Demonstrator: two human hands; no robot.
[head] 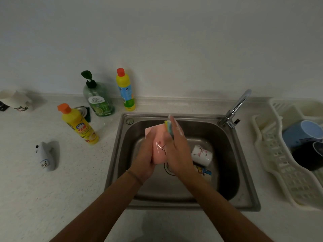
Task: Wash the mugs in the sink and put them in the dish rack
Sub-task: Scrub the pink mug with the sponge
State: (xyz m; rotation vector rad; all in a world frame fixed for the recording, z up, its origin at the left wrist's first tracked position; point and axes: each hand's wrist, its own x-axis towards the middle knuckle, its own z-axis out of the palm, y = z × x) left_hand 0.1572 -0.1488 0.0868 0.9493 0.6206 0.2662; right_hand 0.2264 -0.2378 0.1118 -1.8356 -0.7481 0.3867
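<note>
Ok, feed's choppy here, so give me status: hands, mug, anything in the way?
Left hand grips pink mug over sink. Right hand scrubs it with sponge. Two mugs below in basin; nothing blocking.

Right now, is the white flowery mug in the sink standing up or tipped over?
Tipped over. The white flower-printed mug lies on its side on the steel sink floor.

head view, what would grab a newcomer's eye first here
First the pink mug, held over the steel sink by the left hand while the right hand presses a yellow-green sponge to it. Then the two yellow bottles and green soap bottle left of the sink.
</note>
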